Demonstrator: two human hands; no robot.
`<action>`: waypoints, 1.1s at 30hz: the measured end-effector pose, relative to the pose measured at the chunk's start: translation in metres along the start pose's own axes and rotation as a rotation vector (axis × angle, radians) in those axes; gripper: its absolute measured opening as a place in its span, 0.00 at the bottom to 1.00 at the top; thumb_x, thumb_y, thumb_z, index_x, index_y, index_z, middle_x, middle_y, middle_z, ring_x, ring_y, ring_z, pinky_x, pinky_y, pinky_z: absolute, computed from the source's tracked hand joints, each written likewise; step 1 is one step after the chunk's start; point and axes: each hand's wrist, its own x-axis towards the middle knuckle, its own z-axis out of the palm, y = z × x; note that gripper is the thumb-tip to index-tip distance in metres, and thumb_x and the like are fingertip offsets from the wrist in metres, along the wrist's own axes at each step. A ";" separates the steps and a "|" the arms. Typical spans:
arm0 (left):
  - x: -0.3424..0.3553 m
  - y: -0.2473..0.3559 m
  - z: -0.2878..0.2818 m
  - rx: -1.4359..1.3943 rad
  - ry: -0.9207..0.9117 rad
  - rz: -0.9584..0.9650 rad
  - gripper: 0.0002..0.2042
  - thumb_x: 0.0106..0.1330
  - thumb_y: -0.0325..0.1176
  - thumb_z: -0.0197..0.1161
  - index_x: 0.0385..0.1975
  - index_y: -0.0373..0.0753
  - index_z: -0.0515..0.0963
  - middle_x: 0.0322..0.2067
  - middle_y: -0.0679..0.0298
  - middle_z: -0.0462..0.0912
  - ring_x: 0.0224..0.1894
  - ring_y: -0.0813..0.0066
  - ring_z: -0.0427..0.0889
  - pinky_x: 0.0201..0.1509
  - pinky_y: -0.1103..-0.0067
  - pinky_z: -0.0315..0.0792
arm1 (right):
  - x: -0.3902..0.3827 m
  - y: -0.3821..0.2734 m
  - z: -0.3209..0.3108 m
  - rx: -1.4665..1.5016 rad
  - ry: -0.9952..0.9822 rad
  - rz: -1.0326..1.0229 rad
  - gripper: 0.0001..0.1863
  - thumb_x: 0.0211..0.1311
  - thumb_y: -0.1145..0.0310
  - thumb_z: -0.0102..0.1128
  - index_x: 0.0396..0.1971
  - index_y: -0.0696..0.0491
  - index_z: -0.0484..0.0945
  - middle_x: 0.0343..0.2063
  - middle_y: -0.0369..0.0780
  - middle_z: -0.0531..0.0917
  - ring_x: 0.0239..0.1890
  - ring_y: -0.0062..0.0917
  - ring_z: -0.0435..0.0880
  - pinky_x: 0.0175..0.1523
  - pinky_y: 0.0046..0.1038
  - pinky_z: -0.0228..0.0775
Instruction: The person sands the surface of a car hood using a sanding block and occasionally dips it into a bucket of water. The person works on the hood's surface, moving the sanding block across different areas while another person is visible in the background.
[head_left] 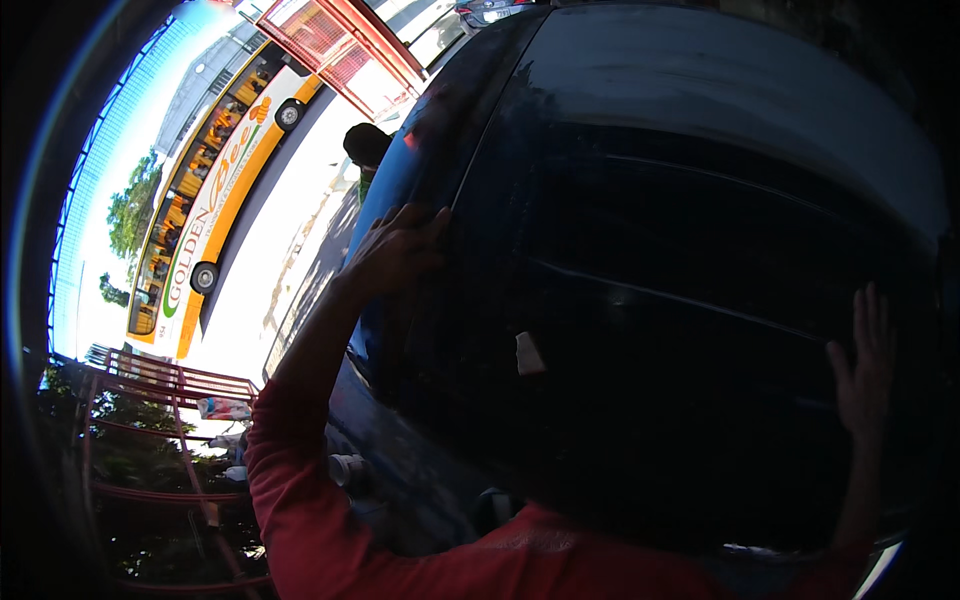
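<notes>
A dark, glossy car body [650,230] fills the middle and right of the view. My left hand [405,245] rests at its left edge, beside a curved seam, with fingers slightly bent and apart. My right hand [860,360] lies on the dark surface at the right, fingers stretched out and palm down. A small pale rectangular piece [528,352] is on the car surface between my hands, nearer the left one, touched by neither hand.
Beyond the car, another person's head [365,145] shows. A yellow and white bus [222,185] stands on the sunlit road behind. A red metal gate [340,50] is at the top, with another car [490,12] beside it. Red railings [170,420] with some items are at lower left.
</notes>
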 end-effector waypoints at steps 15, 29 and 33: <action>-0.089 0.013 0.034 -0.170 0.200 0.183 0.40 0.66 0.45 0.83 0.80 0.51 0.77 0.73 0.49 0.76 0.69 0.47 0.78 0.76 0.54 0.72 | -0.030 -0.051 -0.010 -0.004 -0.019 0.067 0.45 0.81 0.50 0.63 0.90 0.44 0.56 0.90 0.39 0.55 0.92 0.42 0.47 0.92 0.56 0.37; 0.073 0.003 0.025 -0.166 0.230 0.110 0.39 0.74 0.50 0.75 0.84 0.55 0.70 0.79 0.59 0.73 0.81 0.53 0.70 0.82 0.56 0.64 | -0.017 -0.067 -0.034 0.166 -0.020 0.046 0.45 0.77 0.54 0.68 0.89 0.46 0.59 0.90 0.40 0.57 0.92 0.44 0.50 0.92 0.58 0.39; -0.058 0.028 0.027 -0.161 0.206 0.288 0.37 0.72 0.46 0.76 0.82 0.55 0.73 0.78 0.56 0.73 0.77 0.54 0.74 0.80 0.54 0.66 | -0.024 -0.064 -0.016 0.120 0.004 0.046 0.46 0.77 0.56 0.68 0.89 0.45 0.58 0.90 0.39 0.57 0.92 0.42 0.49 0.92 0.58 0.39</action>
